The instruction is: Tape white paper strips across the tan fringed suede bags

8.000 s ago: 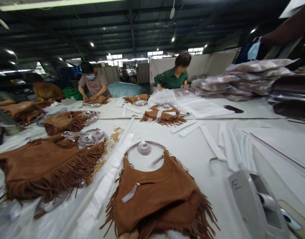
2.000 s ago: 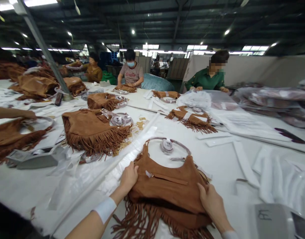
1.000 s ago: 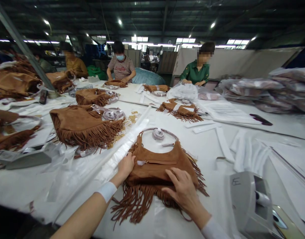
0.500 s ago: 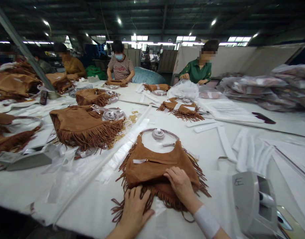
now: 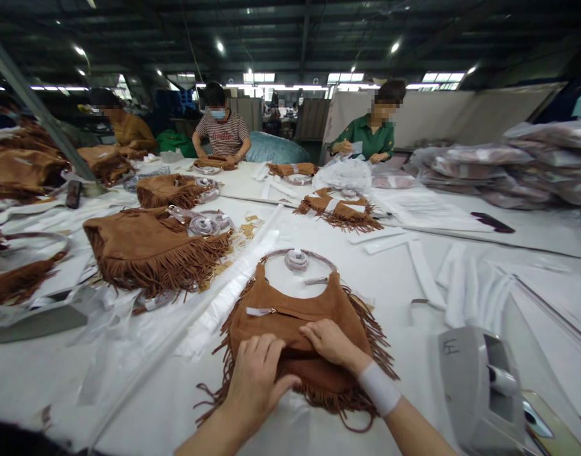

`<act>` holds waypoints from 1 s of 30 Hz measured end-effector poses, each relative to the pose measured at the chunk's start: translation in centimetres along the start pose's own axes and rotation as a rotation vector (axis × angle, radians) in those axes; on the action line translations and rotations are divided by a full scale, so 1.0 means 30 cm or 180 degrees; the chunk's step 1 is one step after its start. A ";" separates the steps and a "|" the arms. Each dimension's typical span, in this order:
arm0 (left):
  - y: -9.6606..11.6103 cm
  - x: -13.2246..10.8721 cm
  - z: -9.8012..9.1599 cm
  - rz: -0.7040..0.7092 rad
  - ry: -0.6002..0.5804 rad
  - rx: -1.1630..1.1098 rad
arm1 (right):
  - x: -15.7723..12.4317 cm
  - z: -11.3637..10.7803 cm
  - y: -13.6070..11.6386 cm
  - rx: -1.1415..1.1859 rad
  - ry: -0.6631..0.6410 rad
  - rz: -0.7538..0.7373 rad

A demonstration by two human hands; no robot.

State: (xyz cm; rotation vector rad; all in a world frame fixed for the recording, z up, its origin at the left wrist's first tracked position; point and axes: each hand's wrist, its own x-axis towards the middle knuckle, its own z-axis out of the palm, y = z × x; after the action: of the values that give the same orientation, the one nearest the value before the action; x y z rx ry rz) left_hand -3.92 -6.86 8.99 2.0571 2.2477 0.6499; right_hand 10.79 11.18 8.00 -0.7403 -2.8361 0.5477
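A brown suede bag [image 5: 295, 297] with fringed sides lies flat on the white table, its wrapped handle curving away from me around a coiled strap [image 5: 296, 259]. On the bag's lower left part rests my left hand [image 5: 258, 373], its thumb held apart from the fingers. My right hand [image 5: 331, 342] touches the middle of the bag below the zip, fingers bent close together against the suede; whether they pinch the material is unclear. A white tag [image 5: 259, 311] hangs from the zip pull. Fringe shows below both hands.
More brown bags [image 5: 152, 247] lie at the left. A grey tape dispenser [image 5: 480, 380] and a phone [image 5: 540, 421] are at the right front, with white strips [image 5: 426, 272] behind. Several people work across the table [image 5: 556, 304].
My left hand has moved up from the bottom fringe onto the bag's body. My right hand has shifted slightly left and the bag's lower fringe lies more exposed. The view has shifted slightly.
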 end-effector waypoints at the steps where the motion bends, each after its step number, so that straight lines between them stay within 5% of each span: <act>1: 0.013 0.057 -0.007 0.0010 -0.0241 -0.0037 | 0.001 -0.005 -0.001 0.0043 0.0003 0.0001; 5: -0.015 0.248 0.013 0.0033 -0.1485 -0.0600 | -0.047 -0.045 -0.020 0.0133 0.0376 0.0261; 9: -0.090 0.319 0.050 0.0203 -0.1835 -0.1045 | -0.185 -0.032 -0.074 -0.0052 0.1351 0.0399; 12: -0.123 0.330 0.062 0.0306 -0.2059 -0.1335 | -0.265 0.043 -0.117 -0.0607 0.1668 0.0241; 17: -0.131 0.338 0.060 0.0448 -0.2230 -0.1584 | -0.257 0.138 -0.117 -0.1043 0.1979 0.0330; 22: -0.127 0.322 0.058 0.0426 -0.2235 -0.2132 | -0.239 0.096 -0.056 -0.0937 0.2128 0.0520; 30: -0.111 0.297 0.096 0.0467 -0.2026 -0.2181 | -0.179 0.023 0.044 0.0233 0.1357 0.0479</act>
State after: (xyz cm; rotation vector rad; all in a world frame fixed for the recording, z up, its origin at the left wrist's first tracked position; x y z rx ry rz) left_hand -7.36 2.35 7.59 1.7375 1.3005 0.5529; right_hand 15.87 9.36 6.53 -0.9349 -2.3713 0.4477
